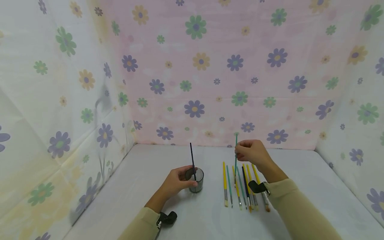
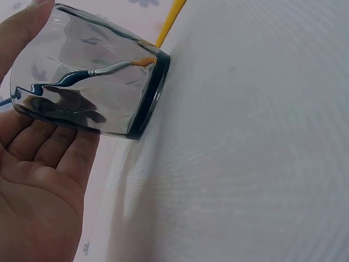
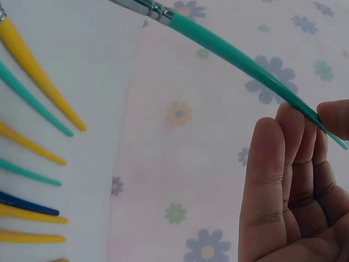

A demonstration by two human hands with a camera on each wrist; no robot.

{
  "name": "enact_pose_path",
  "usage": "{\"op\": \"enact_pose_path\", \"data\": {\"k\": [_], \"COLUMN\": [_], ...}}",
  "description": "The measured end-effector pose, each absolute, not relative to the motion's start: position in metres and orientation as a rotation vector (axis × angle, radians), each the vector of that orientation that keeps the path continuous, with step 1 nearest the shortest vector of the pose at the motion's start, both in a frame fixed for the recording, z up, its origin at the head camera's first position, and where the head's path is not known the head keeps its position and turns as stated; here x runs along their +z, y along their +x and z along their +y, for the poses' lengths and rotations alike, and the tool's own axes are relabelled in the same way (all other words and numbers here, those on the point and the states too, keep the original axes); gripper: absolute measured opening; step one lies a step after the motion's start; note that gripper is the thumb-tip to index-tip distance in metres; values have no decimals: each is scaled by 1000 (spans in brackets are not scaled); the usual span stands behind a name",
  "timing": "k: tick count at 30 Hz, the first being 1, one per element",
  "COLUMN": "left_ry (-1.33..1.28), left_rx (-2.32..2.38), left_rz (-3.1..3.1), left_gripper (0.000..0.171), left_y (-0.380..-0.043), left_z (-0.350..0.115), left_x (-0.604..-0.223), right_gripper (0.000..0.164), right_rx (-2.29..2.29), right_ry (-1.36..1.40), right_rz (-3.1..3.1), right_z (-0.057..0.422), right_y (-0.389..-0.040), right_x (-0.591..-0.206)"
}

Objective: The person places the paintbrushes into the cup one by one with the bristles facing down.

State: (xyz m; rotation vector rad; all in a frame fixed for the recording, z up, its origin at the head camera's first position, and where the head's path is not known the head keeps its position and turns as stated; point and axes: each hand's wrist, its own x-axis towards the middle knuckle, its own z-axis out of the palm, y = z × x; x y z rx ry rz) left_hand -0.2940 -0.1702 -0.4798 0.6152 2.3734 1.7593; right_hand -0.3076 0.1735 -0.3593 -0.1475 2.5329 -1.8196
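My left hand (image 1: 175, 182) grips a clear glass (image 1: 198, 187) on the table, thumb on the near side and fingers curled behind. A dark blue paintbrush (image 1: 192, 156) leans inside it; the left wrist view shows its orange bristles (image 2: 144, 62) down at the glass's base. Off to the right, my right hand (image 1: 255, 154) pinches a green paintbrush (image 1: 236, 163) near the handle's end, between thumb and fingertips. That brush hangs nearly upright, tip down, over a row of paintbrushes. Its silver ferrule (image 3: 143, 7) shows in the right wrist view.
The row on the white table (image 1: 126, 206) mixes yellow brushes (image 1: 224, 176), green brushes (image 1: 229, 181) and a dark blue brush (image 1: 245, 181), bristles toward me. Flower-patterned cloth (image 1: 216, 73) walls the table at the back and both sides.
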Motion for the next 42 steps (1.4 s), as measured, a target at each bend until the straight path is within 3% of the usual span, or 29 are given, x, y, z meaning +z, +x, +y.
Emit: {"op": "enact_pose_path", "data": {"k": [29, 42], "left_ry": [607, 595], "left_rx": [1742, 1739], "left_rz": [2397, 2387], "left_gripper": [76, 75], "left_y": [-295, -296], "left_z": [-172, -170], "left_x": [-481, -481], "right_gripper": [22, 15], "right_rx": [-2095, -2000], "right_ry": [-368, -402], "right_rz": [2487, 2561], "right_z": [103, 73], "right_y": [-303, -307], "right_x": [-342, -363]}}
